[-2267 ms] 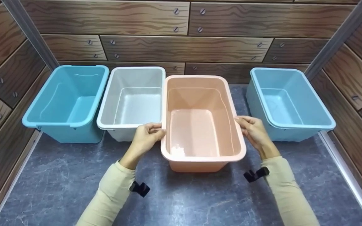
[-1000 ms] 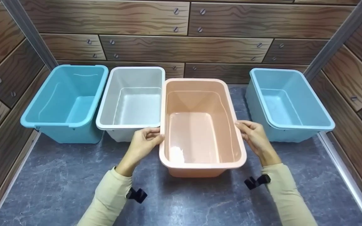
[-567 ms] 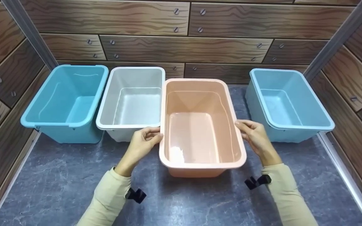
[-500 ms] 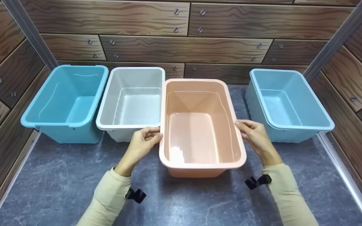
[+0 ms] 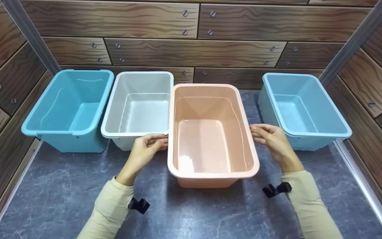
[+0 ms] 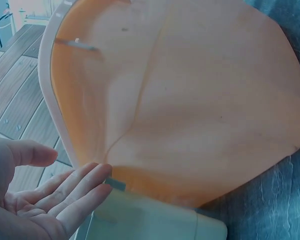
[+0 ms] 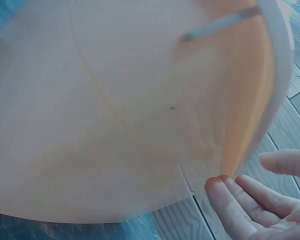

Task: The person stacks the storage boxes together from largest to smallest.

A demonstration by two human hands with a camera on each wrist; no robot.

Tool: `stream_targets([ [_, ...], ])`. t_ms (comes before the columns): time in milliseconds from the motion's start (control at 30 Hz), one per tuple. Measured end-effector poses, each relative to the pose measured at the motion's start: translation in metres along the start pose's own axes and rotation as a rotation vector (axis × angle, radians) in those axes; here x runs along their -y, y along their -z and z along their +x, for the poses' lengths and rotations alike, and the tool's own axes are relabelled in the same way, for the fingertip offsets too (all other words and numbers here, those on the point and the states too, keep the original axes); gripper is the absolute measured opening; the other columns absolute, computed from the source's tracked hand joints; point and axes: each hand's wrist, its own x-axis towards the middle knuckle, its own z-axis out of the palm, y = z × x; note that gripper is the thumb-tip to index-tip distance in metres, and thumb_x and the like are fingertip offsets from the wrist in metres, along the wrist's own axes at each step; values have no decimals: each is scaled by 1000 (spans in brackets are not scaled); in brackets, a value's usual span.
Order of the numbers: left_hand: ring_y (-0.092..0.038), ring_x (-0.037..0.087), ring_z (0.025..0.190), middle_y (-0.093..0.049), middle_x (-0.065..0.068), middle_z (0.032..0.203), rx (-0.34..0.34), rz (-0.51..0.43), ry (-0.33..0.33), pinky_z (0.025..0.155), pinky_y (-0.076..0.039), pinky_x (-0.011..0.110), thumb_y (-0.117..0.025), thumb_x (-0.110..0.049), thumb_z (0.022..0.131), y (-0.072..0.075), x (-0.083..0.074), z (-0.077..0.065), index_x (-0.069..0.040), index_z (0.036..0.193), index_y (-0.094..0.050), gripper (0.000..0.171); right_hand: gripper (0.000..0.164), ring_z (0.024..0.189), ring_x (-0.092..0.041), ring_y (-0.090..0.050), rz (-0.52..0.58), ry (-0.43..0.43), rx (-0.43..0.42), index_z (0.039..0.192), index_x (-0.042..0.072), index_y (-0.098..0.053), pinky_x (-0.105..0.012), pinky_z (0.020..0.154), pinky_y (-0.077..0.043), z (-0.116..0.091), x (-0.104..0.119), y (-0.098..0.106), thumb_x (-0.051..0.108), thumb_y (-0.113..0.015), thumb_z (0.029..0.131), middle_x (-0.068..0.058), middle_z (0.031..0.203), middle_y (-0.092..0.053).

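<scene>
A peach plastic tub [image 5: 201,139] stands on the dark marbled tabletop, its open top facing up, with nothing inside. My left hand [image 5: 143,151] is at its left side, thumb off the rim and fingers extended beside the wall. In the left wrist view the left fingertips [image 6: 102,175] are right by the tub's outer side. On the opposite side my right hand [image 5: 275,142] has its fingertips at the right rim. The right wrist view shows the right thumb [image 7: 285,162] apart from the rim and the fingers stretched toward the tub's wall.
A grey-white tub [image 5: 138,134] sits close against the peach tub's left, with a teal tub [image 5: 56,132] beyond it. A light blue tub [image 5: 317,134] stands at the right. Wood-patterned walls [image 5: 191,53] enclose the back and sides of the tabletop [image 5: 184,215].
The peach tub came slightly toward me, then stopped. Since half a second ago both hands have loosened from its rim and drawn outward a little.
</scene>
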Motion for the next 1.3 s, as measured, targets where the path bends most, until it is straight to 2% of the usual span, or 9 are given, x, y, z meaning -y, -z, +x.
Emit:
stream_targets([
  [200, -73, 14, 79, -69, 33, 103, -79, 9, 7, 78, -61, 28, -55, 4, 91, 5, -1, 2, 18, 113, -59, 26, 10, 76, -6, -71, 76, 7, 14, 93, 12, -67, -19, 76, -59, -1, 6, 3, 13, -58, 96, 6, 81, -75],
  [300, -71, 7, 77, -69, 32, 103, -100, 36, 11, 79, -60, 24, -55, 4, 92, 9, -2, 2, 17, 114, -59, 26, 12, 75, -7, -71, 99, 5, 19, 89, 15, -68, -20, 76, -60, -1, 10, 4, 12, -58, 95, 4, 82, -75],
  [433, -69, 1, 74, -69, 32, 103, -108, 44, 7, 82, -59, 24, -53, 3, 93, 16, -4, 2, 17, 115, -59, 27, 12, 75, -8, -71, 116, 3, 26, 89, 14, -68, -20, 76, -60, -1, 14, 4, 12, -59, 95, 2, 82, -75],
  [700, -69, -4, 71, -70, 29, 104, -146, 55, 14, 79, -58, 18, -53, 1, 94, 32, -7, 1, 15, 117, -58, 28, 13, 73, -9, -71, 114, 27, 27, 87, 14, -69, -20, 75, -60, 2, 23, -2, 11, -59, 94, 2, 80, -75],
  [867, -71, 0, 75, -71, 27, 104, -174, 52, 13, 80, -59, 21, -54, -1, 94, 39, -10, 1, 14, 117, -60, 28, 11, 73, -9, -71, 114, 43, 26, 88, 12, -69, -20, 74, -60, 3, 29, -5, 10, -60, 94, 0, 79, -74],
  [1100, -70, 0, 75, -73, 23, 103, -210, 24, 18, 78, -58, 17, -53, -1, 95, 49, -13, 2, 15, 118, -57, 29, 15, 71, -8, -71, 89, 65, 28, 86, 14, -70, -20, 71, -60, 5, 35, -11, 9, -58, 95, 2, 78, -74],
  [1200, -71, 0, 75, -75, 18, 99, -221, 5, 25, 78, -58, 17, -52, -1, 95, 55, -12, 2, 16, 119, -56, 29, 15, 71, -7, -71, 63, 70, 30, 87, 12, -69, -20, 70, -60, 6, 37, -15, 9, -57, 95, 4, 77, -74],
  [1300, -70, -1, 74, -76, 9, 92, -242, -6, 34, 77, -58, 17, -51, -1, 95, 61, -12, 1, 15, 119, -56, 29, 12, 71, -6, -70, 32, 69, 37, 93, 6, -67, -19, 70, -60, 6, 39, -19, 9, -56, 96, 5, 77, -74],
])
